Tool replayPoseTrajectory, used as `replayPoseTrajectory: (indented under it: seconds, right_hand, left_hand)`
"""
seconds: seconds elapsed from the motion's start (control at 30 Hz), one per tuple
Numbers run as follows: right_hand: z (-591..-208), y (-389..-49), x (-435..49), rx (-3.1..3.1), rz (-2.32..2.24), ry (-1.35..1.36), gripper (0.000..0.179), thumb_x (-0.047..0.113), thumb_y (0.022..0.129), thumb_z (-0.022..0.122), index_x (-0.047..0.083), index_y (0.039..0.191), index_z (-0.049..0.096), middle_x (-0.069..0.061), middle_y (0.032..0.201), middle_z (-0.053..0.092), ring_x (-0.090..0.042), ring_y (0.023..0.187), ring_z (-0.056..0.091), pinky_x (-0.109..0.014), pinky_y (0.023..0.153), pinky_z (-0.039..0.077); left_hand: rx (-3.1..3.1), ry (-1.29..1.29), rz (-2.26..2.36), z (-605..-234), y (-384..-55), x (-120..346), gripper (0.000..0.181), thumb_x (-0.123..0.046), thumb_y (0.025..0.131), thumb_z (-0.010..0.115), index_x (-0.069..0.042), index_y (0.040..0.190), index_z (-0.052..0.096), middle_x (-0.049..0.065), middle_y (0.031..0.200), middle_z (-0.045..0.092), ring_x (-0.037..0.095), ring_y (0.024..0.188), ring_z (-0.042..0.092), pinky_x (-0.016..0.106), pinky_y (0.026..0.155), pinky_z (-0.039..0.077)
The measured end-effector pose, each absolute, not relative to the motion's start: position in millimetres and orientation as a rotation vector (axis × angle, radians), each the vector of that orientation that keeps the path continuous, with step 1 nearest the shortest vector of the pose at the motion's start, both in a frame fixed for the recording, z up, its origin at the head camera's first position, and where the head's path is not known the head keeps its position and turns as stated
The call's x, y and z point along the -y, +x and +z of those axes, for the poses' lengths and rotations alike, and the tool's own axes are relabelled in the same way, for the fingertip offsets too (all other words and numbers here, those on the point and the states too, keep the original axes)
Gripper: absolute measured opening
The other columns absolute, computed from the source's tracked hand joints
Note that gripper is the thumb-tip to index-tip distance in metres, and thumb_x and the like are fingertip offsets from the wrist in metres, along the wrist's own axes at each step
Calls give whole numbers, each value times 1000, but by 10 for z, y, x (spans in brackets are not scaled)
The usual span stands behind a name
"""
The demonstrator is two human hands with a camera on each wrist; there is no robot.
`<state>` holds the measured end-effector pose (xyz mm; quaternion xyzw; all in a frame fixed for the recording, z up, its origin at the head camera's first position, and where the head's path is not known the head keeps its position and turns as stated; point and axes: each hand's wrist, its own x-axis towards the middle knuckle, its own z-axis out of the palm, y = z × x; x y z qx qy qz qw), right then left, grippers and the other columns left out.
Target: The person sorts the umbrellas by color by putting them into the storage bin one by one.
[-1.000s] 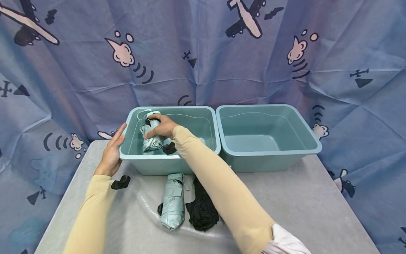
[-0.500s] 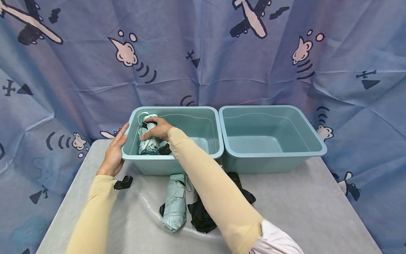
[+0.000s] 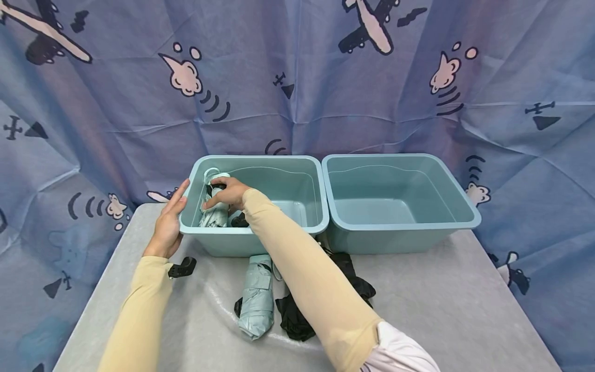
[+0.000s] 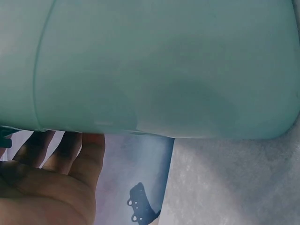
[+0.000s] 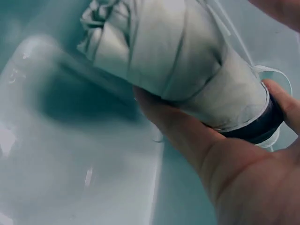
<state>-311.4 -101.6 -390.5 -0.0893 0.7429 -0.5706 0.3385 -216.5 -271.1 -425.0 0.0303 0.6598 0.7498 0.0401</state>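
Inside the left bin (image 3: 260,231), my right hand (image 3: 232,192) grips a folded pale green umbrella (image 3: 215,216) with a black band and a wrist cord. The umbrella stands near the bin's left wall. In the right wrist view, fingers and thumb lie around the umbrella (image 5: 173,51), close to its banded end. My left hand (image 3: 166,230) rests against the outside of the bin's left end with straight fingers. From the left wrist, the palm (image 4: 51,192) shows below the bin wall (image 4: 164,70). Part of the bin floor is hidden by the right arm.
A second green bin (image 3: 400,227) stands right beside the first. In front lie another pale green folded umbrella (image 3: 257,305) and black folded fabric (image 3: 295,320), partly under the right forearm; more black fabric (image 3: 358,281) shows beyond it. A patterned curtain (image 3: 297,77) hangs behind the table.
My right hand has moved the umbrella a little left and lower inside the left bin. Black fabric has come into view right of the forearm. The left hand stays at the bin's end.
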Motion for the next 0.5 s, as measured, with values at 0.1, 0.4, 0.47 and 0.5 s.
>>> replayPoseTrajectory:
  seconds: [0.1, 0.4, 0.47, 0.5]
  right_hand:
    - [-3932, -3120, 1021, -1929, -1475, -224, 82, 8, 86, 83, 19, 156, 42, -10, 163, 27, -40, 142, 37, -60, 101, 45]
    - [-3922, -3138, 1014, -1899, -1431, -231, 83, 12, 89, 79, 21, 159, 36, -11, 165, 24, -40, 140, 40, -59, 99, 48]
    - [-3923, -3141, 1015, -1886, -1432, -228, 84, 11, 89, 78, 22, 160, 34, -12, 165, 22, -41, 139, 41, -60, 97, 48]
    - [-3926, -3143, 1017, -1883, -1431, -225, 84, 11, 89, 78, 22, 160, 34, -12, 165, 21, -42, 139, 41, -60, 97, 48]
  left_hand:
    - [-2031, 85, 2291, -4255, -2168, 2706, 54, -32, 113, 26, -29, 165, 12, 4, 170, 7, 30, 152, 16, 41, 117, 28]
    - [-2093, 48, 2286, -4242, -2177, 2687, 54, -31, 113, 26, -26, 165, 13, 4, 170, 7, 29, 152, 15, 50, 120, 20]
    - [-2099, 39, 2297, -4248, -2180, 2682, 54, -29, 113, 26, -25, 165, 14, 5, 170, 8, 29, 152, 16, 49, 120, 21]
    - [-2103, 33, 2301, -4253, -2183, 2682, 54, -29, 113, 26, -24, 165, 14, 5, 170, 9, 29, 152, 16, 48, 120, 21]
